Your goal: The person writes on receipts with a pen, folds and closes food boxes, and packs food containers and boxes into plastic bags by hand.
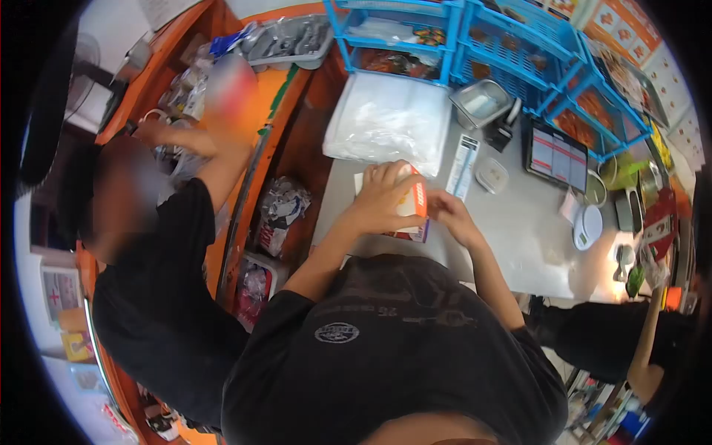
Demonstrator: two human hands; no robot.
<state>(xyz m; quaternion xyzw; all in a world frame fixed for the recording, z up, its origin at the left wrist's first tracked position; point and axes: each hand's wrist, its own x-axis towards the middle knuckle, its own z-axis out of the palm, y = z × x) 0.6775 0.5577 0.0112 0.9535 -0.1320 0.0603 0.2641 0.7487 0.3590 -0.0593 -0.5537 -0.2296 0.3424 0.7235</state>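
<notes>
My left hand (386,199) is wrapped over a small orange and white cardboard box (419,194), its fingers across the top and the thumb low on the right side. Under the box lie a pale sheet or flap and a purple printed piece (415,234), partly hidden by my hand. Close to the box's right side is my right hand (454,217), with its fingers loosely bent and apart. Whether its fingertips touch the box, I cannot tell. A stack of white plastic bags (389,122) lies just beyond my hands on the metal table (512,248).
Blue plastic racks (452,41) line the back. A metal container (480,104), a lidded tub (492,176), a tablet (556,156) and a white scale (588,226) stand to the right. A co-worker (163,297) reaches over the orange counter (274,93) at left; another person (615,341) is at right.
</notes>
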